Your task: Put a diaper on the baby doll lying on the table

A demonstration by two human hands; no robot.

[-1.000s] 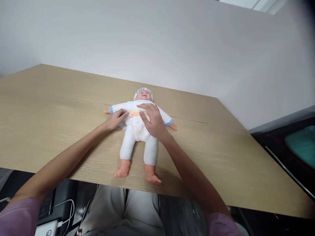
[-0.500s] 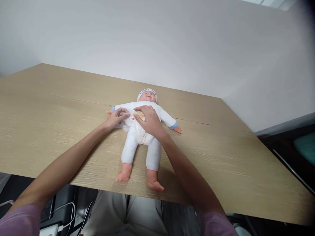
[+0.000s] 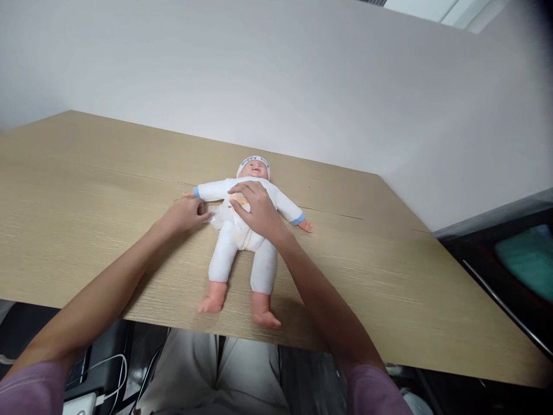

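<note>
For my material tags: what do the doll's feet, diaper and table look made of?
Feet: probably smooth vinyl or rubber; even pink, moulded form.
Diaper: likely soft, matte nonwoven; white, with a thin, crumpled side.
Table: wood or laminate, perhaps satin; fine tan grain.

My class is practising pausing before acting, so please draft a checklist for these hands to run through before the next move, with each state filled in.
1. Doll lying on its back on the table: ok, face up, legs apart.
2. Diaper brought up between the legs: ok.
3. Flap by the left hand flat against the doll: not ok, it sticks out sideways.
4. Left fingers gripping that flap: cannot tell; they are at its edge.
5. Right hand pressing on the belly: cannot tell; it is over it, contact unclear.
6. Diaper's opposite side secured: cannot tell, the right hand hides it.
</note>
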